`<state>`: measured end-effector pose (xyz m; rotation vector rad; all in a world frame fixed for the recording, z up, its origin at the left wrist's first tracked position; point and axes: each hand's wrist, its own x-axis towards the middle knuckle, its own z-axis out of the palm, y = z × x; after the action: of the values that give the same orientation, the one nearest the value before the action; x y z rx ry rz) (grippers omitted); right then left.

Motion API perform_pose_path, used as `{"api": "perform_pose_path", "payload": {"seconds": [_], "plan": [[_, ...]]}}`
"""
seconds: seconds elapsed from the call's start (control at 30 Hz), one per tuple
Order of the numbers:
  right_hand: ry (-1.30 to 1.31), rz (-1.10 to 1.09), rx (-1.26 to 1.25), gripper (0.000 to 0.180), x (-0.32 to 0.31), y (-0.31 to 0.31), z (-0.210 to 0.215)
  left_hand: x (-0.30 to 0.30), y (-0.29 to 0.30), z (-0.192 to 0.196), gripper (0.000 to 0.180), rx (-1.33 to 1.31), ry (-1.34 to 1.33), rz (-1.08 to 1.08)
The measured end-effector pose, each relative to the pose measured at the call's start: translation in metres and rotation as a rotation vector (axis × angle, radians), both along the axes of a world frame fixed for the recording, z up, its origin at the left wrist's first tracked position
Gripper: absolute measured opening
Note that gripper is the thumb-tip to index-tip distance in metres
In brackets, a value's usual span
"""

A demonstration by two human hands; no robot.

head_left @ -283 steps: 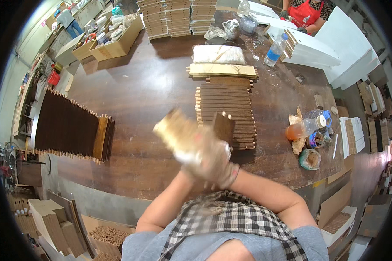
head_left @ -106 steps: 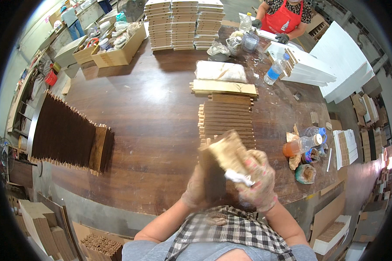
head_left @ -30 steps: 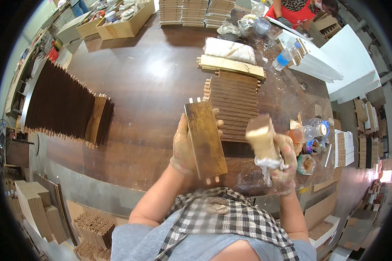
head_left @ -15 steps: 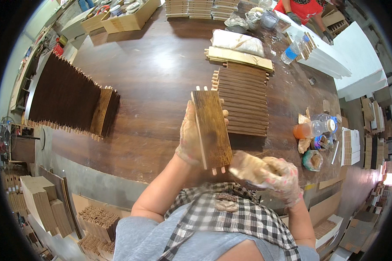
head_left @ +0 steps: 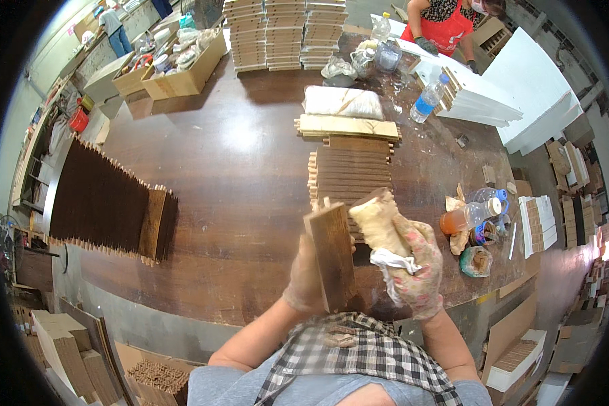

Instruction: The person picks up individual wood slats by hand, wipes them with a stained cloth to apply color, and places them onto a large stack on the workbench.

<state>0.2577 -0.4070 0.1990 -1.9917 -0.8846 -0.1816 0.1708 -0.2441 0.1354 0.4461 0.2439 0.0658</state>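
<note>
My left hand (head_left: pixel 306 279), in a thin glove, holds a small stained wooden panel (head_left: pixel 333 255) upright in front of my chest. My right hand (head_left: pixel 413 271), in a patterned glove, grips a pale stained rag (head_left: pixel 380 224) pressed against the panel's upper right edge. Just beyond my hands lies a stack of unstained wooden panels (head_left: pixel 348 172) on the dark brown table (head_left: pixel 230 176).
A long row of dark stained panels (head_left: pixel 105 203) stands on edge at the left. Bottles and small pots (head_left: pixel 477 220) sit to my right. Tall panel stacks (head_left: pixel 284 30), a cardboard box (head_left: pixel 179 68) and white boards (head_left: pixel 507 88) lie at the far side, where another person (head_left: pixel 453 24) works.
My right hand has brought the rag up from low at my right side to the panel's top edge. The panel stays upright in my left hand, shifted slightly.
</note>
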Motion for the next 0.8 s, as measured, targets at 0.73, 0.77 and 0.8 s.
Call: {"api": "perform_pose_path", "payload": {"seconds": [0.73, 0.77, 0.8], "plan": [[-0.134, 0.205, 0.064, 0.048, 0.001, 0.014, -0.012, 0.015, 0.006, -0.003, 0.071, -0.102, 0.037, -0.017], [-0.207, 0.277, 0.008, 0.048, -0.01, 0.031, 0.003, 0.007, 0.011, -0.064, 0.061, 0.322, -0.176, 0.001], [-0.303, 0.243, -0.129, 0.045, -0.021, 0.04, -0.004, 0.01, 0.007, -0.074, 0.058, 0.32, -0.228, -0.051]]}}
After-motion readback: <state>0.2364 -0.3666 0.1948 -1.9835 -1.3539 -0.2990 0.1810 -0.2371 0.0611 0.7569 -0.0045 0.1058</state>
